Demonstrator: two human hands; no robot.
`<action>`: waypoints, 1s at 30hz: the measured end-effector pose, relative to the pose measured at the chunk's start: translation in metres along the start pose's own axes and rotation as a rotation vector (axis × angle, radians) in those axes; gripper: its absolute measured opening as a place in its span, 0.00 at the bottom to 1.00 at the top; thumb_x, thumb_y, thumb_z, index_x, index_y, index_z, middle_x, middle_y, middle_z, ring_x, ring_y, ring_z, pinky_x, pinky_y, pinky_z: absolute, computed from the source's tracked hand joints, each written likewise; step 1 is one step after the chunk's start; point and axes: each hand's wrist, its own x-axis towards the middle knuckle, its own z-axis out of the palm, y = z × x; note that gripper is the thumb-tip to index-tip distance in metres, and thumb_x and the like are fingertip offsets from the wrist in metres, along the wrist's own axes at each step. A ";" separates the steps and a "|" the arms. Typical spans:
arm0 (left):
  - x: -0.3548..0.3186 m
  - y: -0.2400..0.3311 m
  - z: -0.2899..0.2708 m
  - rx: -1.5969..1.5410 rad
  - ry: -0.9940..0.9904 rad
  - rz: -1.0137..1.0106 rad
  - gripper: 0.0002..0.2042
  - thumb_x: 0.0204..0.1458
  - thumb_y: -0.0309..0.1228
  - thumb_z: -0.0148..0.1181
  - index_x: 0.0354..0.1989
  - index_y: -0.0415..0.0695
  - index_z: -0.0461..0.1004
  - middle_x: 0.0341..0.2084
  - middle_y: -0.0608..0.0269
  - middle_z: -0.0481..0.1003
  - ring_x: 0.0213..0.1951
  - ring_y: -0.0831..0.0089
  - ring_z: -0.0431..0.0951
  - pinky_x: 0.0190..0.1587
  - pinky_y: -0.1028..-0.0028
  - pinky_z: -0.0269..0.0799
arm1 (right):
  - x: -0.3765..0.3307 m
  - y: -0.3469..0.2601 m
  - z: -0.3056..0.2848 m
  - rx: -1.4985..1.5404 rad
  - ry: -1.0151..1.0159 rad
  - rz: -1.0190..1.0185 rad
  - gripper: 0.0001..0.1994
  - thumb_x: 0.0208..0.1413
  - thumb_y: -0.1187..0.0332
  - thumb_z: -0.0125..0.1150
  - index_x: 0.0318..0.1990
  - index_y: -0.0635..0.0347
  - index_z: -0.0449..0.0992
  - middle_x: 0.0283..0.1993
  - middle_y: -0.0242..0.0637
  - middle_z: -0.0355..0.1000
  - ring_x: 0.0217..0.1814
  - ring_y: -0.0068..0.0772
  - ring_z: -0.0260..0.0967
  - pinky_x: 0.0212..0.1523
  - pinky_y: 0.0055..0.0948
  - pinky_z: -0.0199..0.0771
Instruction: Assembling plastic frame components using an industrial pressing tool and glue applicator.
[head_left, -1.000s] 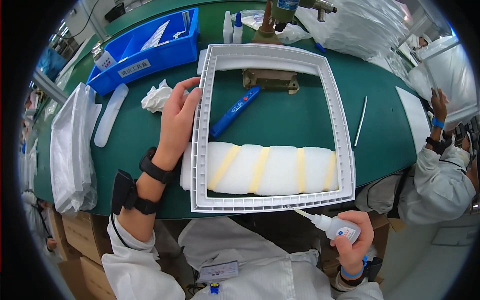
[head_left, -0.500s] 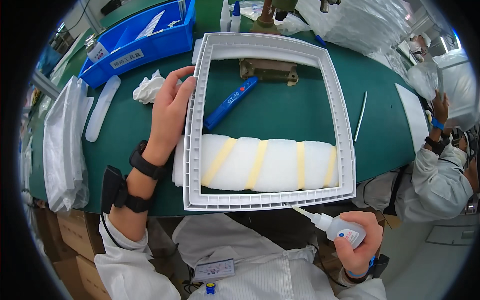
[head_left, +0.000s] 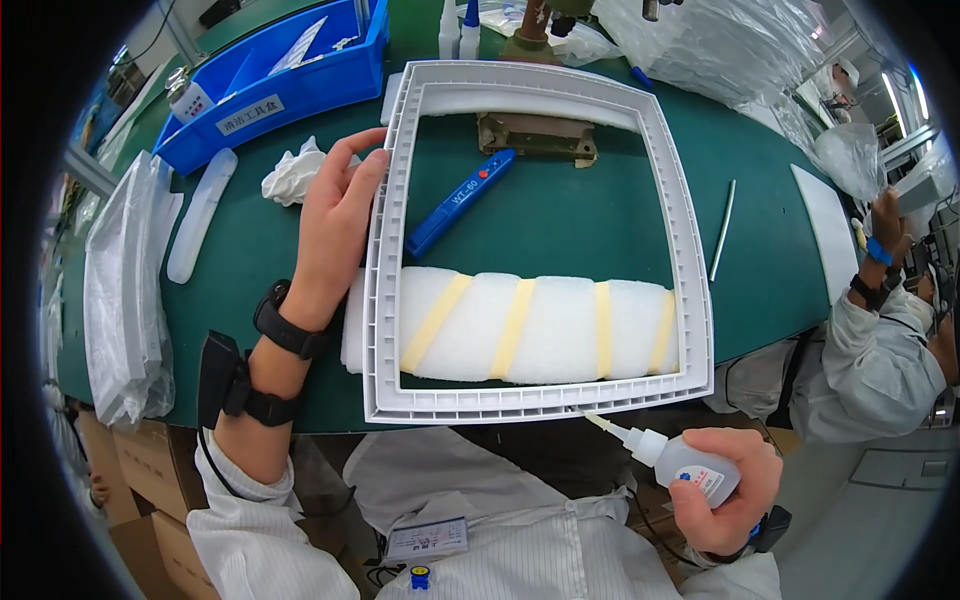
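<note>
A large white ribbed plastic frame (head_left: 690, 240) lies on the green table (head_left: 560, 220). My left hand (head_left: 335, 225) rests flat against the frame's left side, fingers along its outer edge. My right hand (head_left: 725, 490) grips a small white squeeze bottle (head_left: 675, 462) below the table's near edge. The bottle's thin nozzle touches the frame's bottom rail near its right end. Under the frame lies a white foam roll (head_left: 535, 330) wrapped with yellow tape bands. A blue pen-like tool (head_left: 460, 200) lies inside the frame opening.
A blue bin (head_left: 270, 85) stands at the back left. Nearby are crumpled white paper (head_left: 292, 175), a white strip (head_left: 200, 215) and stacked plastic bags (head_left: 125, 290). A brown metal fixture (head_left: 540, 135) sits behind the frame, a thin white rod (head_left: 722, 230) to its right. Another person (head_left: 880, 340) works at the right.
The view has shifted so the frame and table sit lower and closer. My right hand with the bottle has moved slightly right along the bottom rail. My left hand stays on the frame's left side.
</note>
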 end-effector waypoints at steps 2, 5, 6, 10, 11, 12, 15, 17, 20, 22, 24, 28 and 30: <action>0.001 0.002 -0.003 -0.044 0.000 -0.001 0.16 0.65 0.35 0.49 0.56 0.41 0.70 0.26 0.72 0.73 0.26 0.89 0.69 0.28 0.85 0.63 | 0.001 0.003 0.002 0.007 0.005 -0.019 0.19 0.40 0.72 0.68 0.43 0.68 0.76 0.26 0.43 0.77 0.21 0.29 0.74 0.23 0.24 0.72; -0.001 0.009 -0.010 0.092 0.046 0.049 0.14 0.65 0.32 0.47 0.53 0.39 0.72 0.26 0.72 0.72 0.26 0.86 0.68 0.29 0.84 0.64 | -0.010 0.013 0.004 0.075 0.052 -0.036 0.19 0.41 0.72 0.67 0.44 0.69 0.76 0.30 0.44 0.77 0.25 0.29 0.75 0.26 0.24 0.73; 0.001 0.009 -0.009 0.138 0.064 0.076 0.13 0.64 0.30 0.48 0.52 0.38 0.72 0.26 0.70 0.73 0.26 0.85 0.69 0.30 0.83 0.65 | -0.019 0.019 0.002 0.244 0.085 0.160 0.19 0.43 0.72 0.65 0.45 0.69 0.74 0.32 0.44 0.77 0.26 0.29 0.75 0.28 0.24 0.74; 0.012 0.029 -0.033 0.221 0.235 0.201 0.13 0.61 0.24 0.51 0.52 0.37 0.72 0.29 0.64 0.78 0.29 0.83 0.74 0.34 0.82 0.69 | -0.026 0.035 0.013 0.753 0.209 0.471 0.21 0.52 0.66 0.61 0.50 0.71 0.66 0.36 0.45 0.74 0.27 0.34 0.75 0.29 0.31 0.79; 0.012 0.032 -0.043 0.225 0.304 0.230 0.12 0.60 0.24 0.52 0.50 0.37 0.74 0.30 0.63 0.78 0.30 0.81 0.74 0.34 0.81 0.69 | -0.026 0.041 0.014 0.816 0.253 0.486 0.22 0.54 0.63 0.62 0.50 0.70 0.65 0.34 0.44 0.74 0.27 0.34 0.75 0.28 0.31 0.79; 0.012 0.034 -0.057 0.324 0.331 0.234 0.11 0.59 0.24 0.53 0.49 0.38 0.75 0.31 0.62 0.79 0.30 0.81 0.75 0.35 0.80 0.70 | -0.027 0.049 0.015 0.834 0.283 0.457 0.26 0.54 0.56 0.64 0.50 0.69 0.64 0.29 0.43 0.74 0.25 0.35 0.75 0.26 0.31 0.78; 0.008 0.019 -0.085 0.674 0.282 0.311 0.11 0.55 0.25 0.58 0.47 0.42 0.78 0.35 0.59 0.79 0.35 0.70 0.78 0.39 0.74 0.72 | -0.032 0.072 0.008 0.946 0.400 0.437 0.30 0.53 0.51 0.66 0.51 0.67 0.63 0.28 0.41 0.73 0.23 0.34 0.75 0.24 0.30 0.77; 0.003 0.010 -0.082 1.041 0.214 0.472 0.13 0.52 0.27 0.62 0.47 0.43 0.79 0.35 0.56 0.78 0.37 0.60 0.79 0.41 0.68 0.73 | -0.028 0.084 0.001 0.950 0.439 0.445 0.31 0.53 0.51 0.66 0.53 0.66 0.62 0.28 0.39 0.72 0.24 0.31 0.73 0.24 0.29 0.75; -0.003 0.018 -0.089 1.061 0.168 0.292 0.12 0.49 0.27 0.64 0.44 0.43 0.80 0.38 0.53 0.77 0.38 0.55 0.78 0.43 0.66 0.73 | -0.011 0.102 -0.011 0.965 0.488 0.371 0.30 0.55 0.51 0.65 0.55 0.63 0.62 0.27 0.35 0.69 0.26 0.28 0.69 0.26 0.27 0.69; -0.004 0.036 -0.071 0.841 0.188 0.188 0.11 0.48 0.23 0.64 0.41 0.41 0.81 0.38 0.55 0.77 0.37 0.58 0.78 0.42 0.70 0.73 | 0.001 0.119 -0.011 0.967 0.532 0.352 0.30 0.56 0.52 0.63 0.57 0.64 0.62 0.28 0.35 0.69 0.26 0.27 0.68 0.27 0.26 0.69; -0.011 0.074 -0.036 0.717 0.116 0.324 0.12 0.45 0.19 0.64 0.39 0.41 0.81 0.37 0.57 0.76 0.36 0.62 0.77 0.40 0.72 0.72 | 0.011 0.136 -0.013 0.940 0.588 0.356 0.29 0.58 0.52 0.60 0.58 0.64 0.62 0.29 0.34 0.70 0.27 0.26 0.68 0.27 0.26 0.68; -0.054 0.124 0.029 0.711 -0.349 0.460 0.18 0.35 0.15 0.65 0.39 0.44 0.82 0.36 0.59 0.76 0.36 0.64 0.77 0.38 0.71 0.72 | 0.030 0.147 -0.014 0.953 0.610 0.371 0.26 0.60 0.55 0.56 0.59 0.64 0.63 0.30 0.34 0.70 0.31 0.26 0.69 0.33 0.24 0.66; -0.071 0.125 0.051 0.695 -0.535 0.433 0.20 0.33 0.17 0.65 0.39 0.47 0.83 0.36 0.61 0.76 0.36 0.64 0.77 0.38 0.69 0.71 | 0.030 0.153 -0.013 0.960 0.637 0.392 0.26 0.61 0.55 0.55 0.59 0.65 0.63 0.30 0.35 0.70 0.31 0.26 0.69 0.34 0.24 0.67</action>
